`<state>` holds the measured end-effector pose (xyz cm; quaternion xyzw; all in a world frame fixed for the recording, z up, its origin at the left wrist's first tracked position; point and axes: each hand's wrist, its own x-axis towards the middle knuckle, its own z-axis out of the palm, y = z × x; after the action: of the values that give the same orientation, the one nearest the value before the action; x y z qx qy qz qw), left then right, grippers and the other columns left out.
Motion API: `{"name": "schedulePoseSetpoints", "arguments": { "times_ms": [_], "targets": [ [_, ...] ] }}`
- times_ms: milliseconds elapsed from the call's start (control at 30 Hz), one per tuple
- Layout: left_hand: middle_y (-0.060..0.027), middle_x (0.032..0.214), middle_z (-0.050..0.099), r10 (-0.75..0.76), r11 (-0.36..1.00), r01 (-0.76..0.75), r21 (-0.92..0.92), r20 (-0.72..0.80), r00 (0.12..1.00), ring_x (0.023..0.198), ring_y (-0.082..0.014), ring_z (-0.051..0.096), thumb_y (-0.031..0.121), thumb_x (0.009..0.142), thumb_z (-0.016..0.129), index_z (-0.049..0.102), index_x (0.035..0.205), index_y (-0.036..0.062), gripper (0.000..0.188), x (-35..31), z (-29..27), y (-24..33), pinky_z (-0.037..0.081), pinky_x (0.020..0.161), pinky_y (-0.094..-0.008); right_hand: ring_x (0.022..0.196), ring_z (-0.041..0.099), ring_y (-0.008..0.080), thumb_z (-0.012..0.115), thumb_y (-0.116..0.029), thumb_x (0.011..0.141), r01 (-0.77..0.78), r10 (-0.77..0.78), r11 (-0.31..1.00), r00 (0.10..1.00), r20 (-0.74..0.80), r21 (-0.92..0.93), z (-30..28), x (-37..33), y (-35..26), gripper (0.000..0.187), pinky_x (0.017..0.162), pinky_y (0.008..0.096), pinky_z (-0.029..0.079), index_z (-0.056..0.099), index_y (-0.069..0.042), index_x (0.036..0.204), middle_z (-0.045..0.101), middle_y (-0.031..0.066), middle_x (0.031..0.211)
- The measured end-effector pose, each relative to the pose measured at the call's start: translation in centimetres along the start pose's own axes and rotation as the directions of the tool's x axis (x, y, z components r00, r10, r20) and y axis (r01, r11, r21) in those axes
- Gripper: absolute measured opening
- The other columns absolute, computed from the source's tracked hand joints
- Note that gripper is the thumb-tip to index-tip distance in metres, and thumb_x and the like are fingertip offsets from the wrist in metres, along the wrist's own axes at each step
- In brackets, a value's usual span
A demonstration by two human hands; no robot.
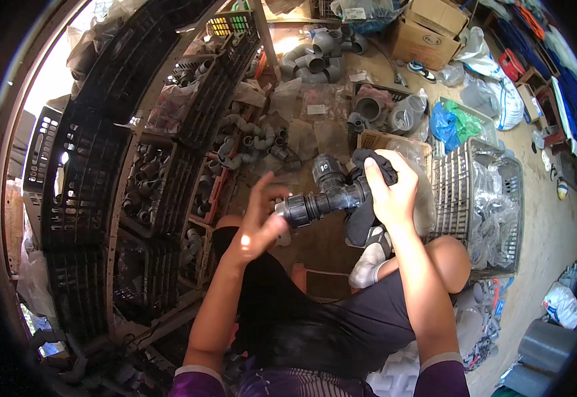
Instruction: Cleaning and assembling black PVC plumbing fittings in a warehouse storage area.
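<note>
A black plastic tee pipe fitting (333, 198) with ribbed nuts hangs over my lap, its side branch pointing away from me. My right hand (394, 188) is closed around its right end with a bunched black cloth (373, 171) in the grip; part of the cloth droops below. The right end of the fitting is hidden by hand and cloth. My left hand (256, 221) is at the left end, fingers spread and curved, the thumb close to the nut. Whether that thumb touches the nut, I cannot tell.
Black crates (149, 178) of fittings line a rack on the left. Grey pipe elbows (318, 56) lie on the floor ahead. To the right stands a crate (493, 212) of clear plastic bags, with a cardboard box (427, 43) farther back. My knees flank the work.
</note>
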<state>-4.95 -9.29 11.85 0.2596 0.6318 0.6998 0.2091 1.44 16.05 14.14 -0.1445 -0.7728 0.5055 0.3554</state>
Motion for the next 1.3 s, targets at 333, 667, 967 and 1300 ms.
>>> {"name": "schedulePoseSetpoints", "arguments": {
  "times_ms": [333, 667, 967, 1300],
  "targets": [
    [-0.0114, 0.118, 0.057, -0.208, 0.973, 0.206, -0.104, -0.008, 0.978, 0.096, -0.0188, 0.061, 0.012, 0.079, 0.08, 0.015, 0.155, 0.0144, 0.099, -0.1, -0.5, -0.5, 0.049, 0.082, -0.0349, 0.077, 0.064, 0.02, 0.071, -0.01, 0.084, -0.048, 0.048, 0.999, 0.999, 0.002, 0.006, 0.0, 0.0, 0.8, 0.017, 0.073, 0.0315, 0.05, 0.067, 0.002, 0.095, 0.066, 0.0113, 0.084],
    [-0.0116, 0.093, 0.062, -0.461, 0.825, 0.442, -0.352, 0.034, 0.887, 0.066, -0.0195, 0.061, 0.039, 0.099, 0.044, 0.045, 0.131, 0.0006, 0.051, 1.1, 0.7, 0.3, 0.047, 0.055, -0.0301, 0.077, 0.064, 0.0184, 0.071, -0.011, 0.084, -0.106, 0.106, 0.993, 0.994, 0.005, 0.047, -0.6, -0.1, 0.9, 0.017, 0.073, 0.0309, 0.05, 0.068, 0.002, 0.095, 0.066, 0.0103, 0.084],
    [-0.0127, 0.093, 0.063, -0.315, 0.773, 0.349, -0.53, 0.156, 0.936, 0.075, -0.0166, 0.061, 0.045, 0.092, 0.054, 0.049, 0.126, 0.0021, 0.055, 0.6, 1.1, -1.0, 0.049, 0.066, -0.0293, 0.076, 0.06, 0.0089, 0.068, -0.01, 0.09, -0.168, 0.172, 0.976, 0.985, -0.017, 0.141, -2.6, 0.5, 1.3, 0.017, 0.072, 0.0259, 0.05, 0.067, 0.003, 0.1, 0.068, 0.0049, 0.083],
    [-0.0144, 0.105, 0.06, -0.162, 0.765, 0.247, -0.595, 0.193, 0.968, 0.081, -0.0215, 0.061, 0.035, 0.087, 0.064, 0.045, 0.136, 0.0, 0.063, 0.3, 2.8, 0.5, 0.05, 0.068, -0.0327, 0.076, 0.059, 0.007, 0.066, -0.008, 0.091, -0.133, 0.136, 0.969, 0.991, 0.0, 0.208, -3.7, 0.3, 0.6, 0.016, 0.071, 0.0233, 0.049, 0.066, 0.004, 0.102, 0.067, 0.0026, 0.085]
  ]
}}
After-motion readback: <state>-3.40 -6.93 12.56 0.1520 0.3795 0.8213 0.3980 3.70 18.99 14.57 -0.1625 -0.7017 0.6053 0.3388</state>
